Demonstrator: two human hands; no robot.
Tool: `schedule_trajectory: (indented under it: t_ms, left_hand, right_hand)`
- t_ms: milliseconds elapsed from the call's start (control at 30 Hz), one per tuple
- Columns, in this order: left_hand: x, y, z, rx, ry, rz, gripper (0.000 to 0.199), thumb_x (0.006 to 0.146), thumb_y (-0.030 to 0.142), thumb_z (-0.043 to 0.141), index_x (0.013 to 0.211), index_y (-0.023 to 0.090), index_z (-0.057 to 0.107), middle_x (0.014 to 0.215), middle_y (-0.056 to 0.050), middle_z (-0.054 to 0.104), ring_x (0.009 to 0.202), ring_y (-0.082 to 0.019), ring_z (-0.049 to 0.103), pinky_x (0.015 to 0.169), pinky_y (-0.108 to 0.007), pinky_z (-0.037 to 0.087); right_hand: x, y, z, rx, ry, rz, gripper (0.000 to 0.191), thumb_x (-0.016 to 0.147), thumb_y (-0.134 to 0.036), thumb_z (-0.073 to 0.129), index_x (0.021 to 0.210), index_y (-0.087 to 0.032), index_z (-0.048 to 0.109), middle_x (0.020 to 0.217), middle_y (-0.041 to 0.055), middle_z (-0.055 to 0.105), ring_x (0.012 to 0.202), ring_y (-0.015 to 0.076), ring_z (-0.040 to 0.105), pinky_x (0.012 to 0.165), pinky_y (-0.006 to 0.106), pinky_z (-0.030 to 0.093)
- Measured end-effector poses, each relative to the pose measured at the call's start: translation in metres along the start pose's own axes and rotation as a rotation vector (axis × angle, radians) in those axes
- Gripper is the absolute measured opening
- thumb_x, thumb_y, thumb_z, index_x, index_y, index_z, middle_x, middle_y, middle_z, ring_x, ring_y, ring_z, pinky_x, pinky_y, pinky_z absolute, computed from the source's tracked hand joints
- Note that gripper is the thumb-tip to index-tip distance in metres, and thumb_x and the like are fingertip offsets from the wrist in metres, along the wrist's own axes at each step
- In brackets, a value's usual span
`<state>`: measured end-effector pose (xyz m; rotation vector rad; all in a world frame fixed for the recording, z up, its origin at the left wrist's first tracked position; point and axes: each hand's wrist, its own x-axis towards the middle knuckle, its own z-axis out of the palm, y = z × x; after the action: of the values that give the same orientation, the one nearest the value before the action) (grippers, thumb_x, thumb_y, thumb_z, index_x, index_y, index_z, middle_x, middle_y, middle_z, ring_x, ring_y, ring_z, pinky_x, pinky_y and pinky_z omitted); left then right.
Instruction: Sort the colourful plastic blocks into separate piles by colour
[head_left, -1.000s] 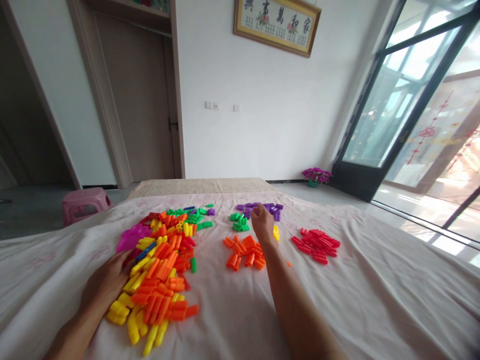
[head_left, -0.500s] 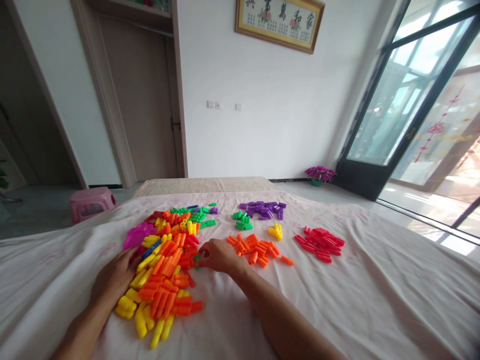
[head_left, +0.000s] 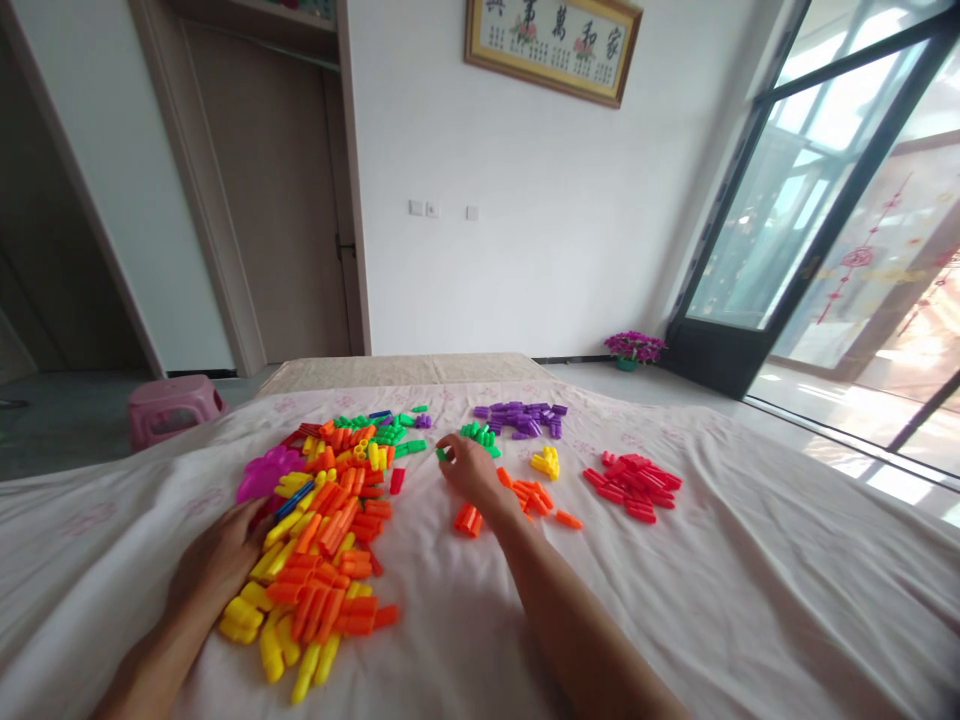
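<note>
Between the fingertips of my right hand (head_left: pixel 471 468) is a small green piece (head_left: pixel 442 455), held just left of the small green pile (head_left: pixel 480 434). My left hand (head_left: pixel 229 550) rests at the left edge of the big mixed pile of orange and yellow pieces (head_left: pixel 322 590); its fingertips are hidden near a magenta dish (head_left: pixel 268 474) and a blue piece (head_left: pixel 294 499). Under my right wrist and beside it lie orange pieces (head_left: pixel 532 497).
Purple pieces (head_left: pixel 525 420) lie at the back, yellow ones (head_left: pixel 546 462) in the middle, and red ones (head_left: pixel 634 487) to the right, all on a pale cloth (head_left: pixel 720 600). A pink stool (head_left: pixel 174 408) stands beyond at left.
My right hand has moved away from the mixed pile, up and to the right, carrying the green piece. My left hand has barely moved. The view has shifted slightly.
</note>
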<state>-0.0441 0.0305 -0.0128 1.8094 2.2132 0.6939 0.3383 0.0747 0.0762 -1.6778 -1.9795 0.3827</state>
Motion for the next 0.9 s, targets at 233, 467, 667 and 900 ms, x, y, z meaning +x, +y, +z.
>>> schedule_trajectory:
  t_ms: [233,467,667,900]
  left_hand:
    - [0.000,-0.005,0.002,0.007,-0.001,0.003,0.067,0.101,0.052,0.029,0.147,0.013,0.056,0.152,-0.017,0.060,0.137,-0.032,0.057,0.113,-0.043,0.043]
    - [0.002,-0.007,0.004,0.027,0.023,0.011,0.065,0.101,0.052,0.029,0.145,0.014,0.058,0.151,-0.016,0.061,0.136,-0.031,0.058,0.113,-0.041,0.043]
    - [0.001,-0.004,0.003,-0.010,0.027,-0.005,0.068,0.100,0.055,0.031,0.147,0.012,0.058,0.153,-0.017,0.059,0.138,-0.032,0.057,0.115,-0.040,0.042]
    - [-0.002,0.004,-0.001,0.022,0.042,0.009,0.064,0.100,0.050,0.032,0.144,0.013,0.060,0.149,-0.017,0.063,0.133,-0.033,0.061,0.111,-0.044,0.046]
  right_hand:
    - [0.014,0.041,-0.022,-0.132,0.129,0.169,0.051,0.091,-0.010,0.053,0.140,-0.022,0.064,0.130,0.0118,0.069,0.115,0.0237,0.067,0.090,0.030,0.047]
    - [0.003,0.004,0.017,-0.016,0.030,-0.142,0.044,0.093,-0.012,0.052,0.133,-0.021,0.068,0.131,0.0083,0.071,0.120,0.0210,0.064,0.102,0.029,0.046]
    - [-0.009,-0.019,0.059,-0.068,-0.162,-0.415,0.057,0.092,-0.014,0.059,0.149,-0.021,0.052,0.153,0.0090,0.057,0.141,0.0234,0.049,0.115,0.037,0.041]
    - [-0.013,-0.029,0.063,-0.206,-0.083,-0.339,0.028,0.100,-0.038,0.057,0.117,-0.020,0.071,0.119,0.0111,0.069,0.116,0.0270,0.060,0.099,0.040,0.049]
